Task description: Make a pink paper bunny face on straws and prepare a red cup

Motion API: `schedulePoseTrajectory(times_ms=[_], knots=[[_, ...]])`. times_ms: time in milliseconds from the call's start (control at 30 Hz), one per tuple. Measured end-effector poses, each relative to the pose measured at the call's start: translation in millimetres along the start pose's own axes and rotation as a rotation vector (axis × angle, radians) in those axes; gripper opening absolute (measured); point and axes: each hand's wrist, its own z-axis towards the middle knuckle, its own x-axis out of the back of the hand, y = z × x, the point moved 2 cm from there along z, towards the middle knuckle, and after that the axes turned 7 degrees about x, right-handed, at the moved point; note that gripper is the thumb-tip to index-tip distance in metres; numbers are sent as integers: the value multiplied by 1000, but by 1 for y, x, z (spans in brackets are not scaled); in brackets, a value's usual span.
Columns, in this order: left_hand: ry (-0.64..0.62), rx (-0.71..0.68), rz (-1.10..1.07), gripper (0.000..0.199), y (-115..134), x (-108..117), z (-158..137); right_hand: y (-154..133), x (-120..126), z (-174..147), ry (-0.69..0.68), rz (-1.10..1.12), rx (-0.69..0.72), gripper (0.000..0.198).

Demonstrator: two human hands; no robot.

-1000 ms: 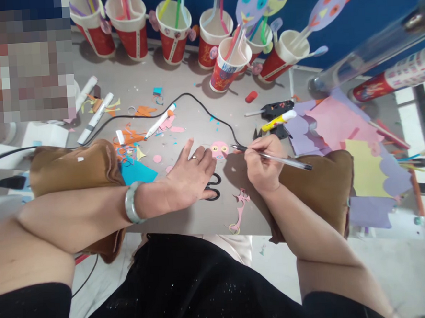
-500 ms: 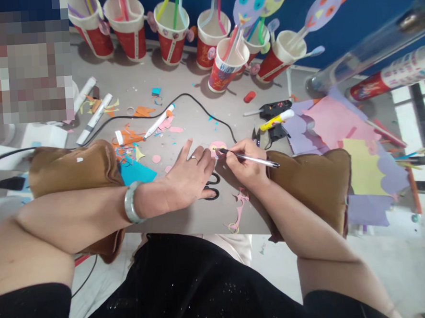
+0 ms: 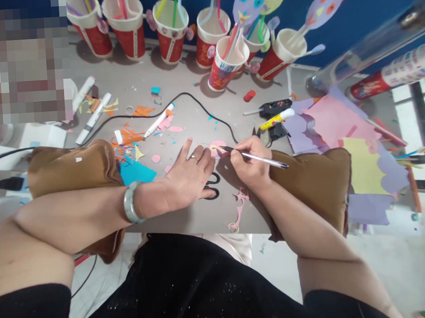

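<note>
My right hand [image 3: 250, 162] is closed around a pen [image 3: 261, 159] with a clear barrel and a dark tip end. The tip points at a small pink paper piece [image 3: 217, 146] that carries a yellow patch with a dark dot. My left hand [image 3: 188, 172] lies flat on the table with fingers spread, its fingertips at the left edge of that pink piece. Under the left palm and thumb, black scissors [image 3: 213, 179] are partly hidden, only the handle loops showing. Pink paper offcuts [image 3: 241, 207] lie nearer the table's front edge.
Red and white paper cups [image 3: 175, 34] with straws line the back. A black glue gun [image 3: 275, 109] and a yellow marker [image 3: 277, 119] lie right of centre. Coloured paper sheets [image 3: 334, 122] cover the right side. Brown cushions [image 3: 312, 177] sit under both forearms. A black cable [image 3: 141, 116] crosses the table.
My right hand has shifted slightly to the right with the pen, drawing its tip back from the yellow patch on the pink paper. The left hand stays in place.
</note>
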Motion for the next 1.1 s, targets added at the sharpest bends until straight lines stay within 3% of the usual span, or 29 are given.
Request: schedulePoseTrajectory(times_ms=[200,467,1100], knots=[[-47,-8,6,83,0,2,2,13,9,-2,140,39,-35,11],[-21,8,10,85,0,1,1,8,1,-2,-4,29,-88,13],[12,-4,3,82,0,0,0,5,1,1,-47,-43,-106,15]])
